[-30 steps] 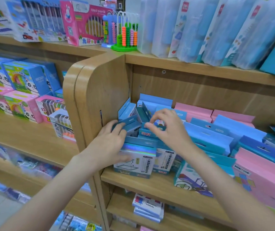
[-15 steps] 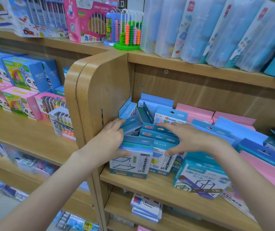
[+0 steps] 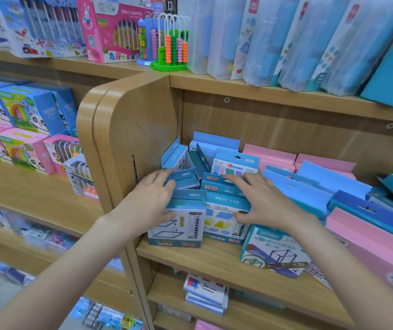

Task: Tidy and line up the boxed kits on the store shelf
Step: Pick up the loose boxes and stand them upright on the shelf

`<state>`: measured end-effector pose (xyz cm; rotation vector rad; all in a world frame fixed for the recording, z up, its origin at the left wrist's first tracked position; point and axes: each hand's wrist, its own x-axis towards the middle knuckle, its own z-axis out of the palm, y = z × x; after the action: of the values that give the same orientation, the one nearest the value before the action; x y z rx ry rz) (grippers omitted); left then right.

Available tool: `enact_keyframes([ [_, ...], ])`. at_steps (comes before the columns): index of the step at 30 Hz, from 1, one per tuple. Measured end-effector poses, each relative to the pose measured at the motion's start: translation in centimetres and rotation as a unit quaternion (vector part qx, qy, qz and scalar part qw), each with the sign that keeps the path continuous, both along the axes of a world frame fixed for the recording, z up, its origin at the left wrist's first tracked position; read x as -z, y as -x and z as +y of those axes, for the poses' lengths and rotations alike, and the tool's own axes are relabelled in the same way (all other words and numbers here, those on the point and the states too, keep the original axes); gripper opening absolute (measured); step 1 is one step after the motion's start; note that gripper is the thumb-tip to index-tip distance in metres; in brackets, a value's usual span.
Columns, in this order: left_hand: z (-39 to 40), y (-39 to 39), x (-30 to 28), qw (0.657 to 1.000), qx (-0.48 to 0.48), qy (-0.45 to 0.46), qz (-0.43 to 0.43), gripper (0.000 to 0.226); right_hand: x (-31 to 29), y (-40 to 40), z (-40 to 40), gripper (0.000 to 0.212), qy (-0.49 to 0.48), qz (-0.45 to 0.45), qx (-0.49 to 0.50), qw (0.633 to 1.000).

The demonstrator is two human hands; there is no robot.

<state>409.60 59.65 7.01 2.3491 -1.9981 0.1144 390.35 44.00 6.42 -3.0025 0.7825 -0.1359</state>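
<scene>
Small blue-and-white boxed kits stand in two short rows at the left end of the wooden shelf. My left hand holds the front-left kit box, with the thumb across its face and the fingers reaching behind its hang tab to a small blue box. My right hand lies flat over the tops of the neighbouring row. Its fingers are straight and its thumb tip touches the front of the second kit box. A kit box with a cube-frame picture leans to the right of my right wrist.
The shelf's rounded wooden side panel stands directly left of the kits. Flat blue packs and pink packs lean in a loose pile to the right. Translucent cases and an abacus fill the shelf above. More boxes lie below.
My right hand stopped pinching a box at the back of the row. It came forward and now lies flat over the box tops. My left hand has stayed on the front-left box.
</scene>
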Motion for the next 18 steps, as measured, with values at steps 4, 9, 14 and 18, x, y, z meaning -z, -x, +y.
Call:
enact_keyframes([
  [4, 0.1, -0.3, 0.1, 1.000, 0.002, 0.002, 0.028, 0.053, 0.2, 0.4, -0.5, 0.089, -0.020, -0.008, 0.005, 1.000],
  [9, -0.2, -0.3, 0.8, 0.997, -0.016, 0.043, 0.057, 0.056, 0.0, 0.9, -1.0, 0.095, -0.013, 0.022, 0.043, 0.999],
  [14, -0.7, -0.3, 0.7, 0.997, -0.035, 0.037, 0.062, 0.078, -0.9, 0.9, -0.8, 0.091, -0.048, 0.007, 0.028, 0.998],
  [18, -0.6, -0.3, 1.6, 0.998, -0.033, 0.049, 0.030, 0.085, -2.6, -0.2, -0.9, 0.058, -0.074, -0.124, 0.034, 0.989],
])
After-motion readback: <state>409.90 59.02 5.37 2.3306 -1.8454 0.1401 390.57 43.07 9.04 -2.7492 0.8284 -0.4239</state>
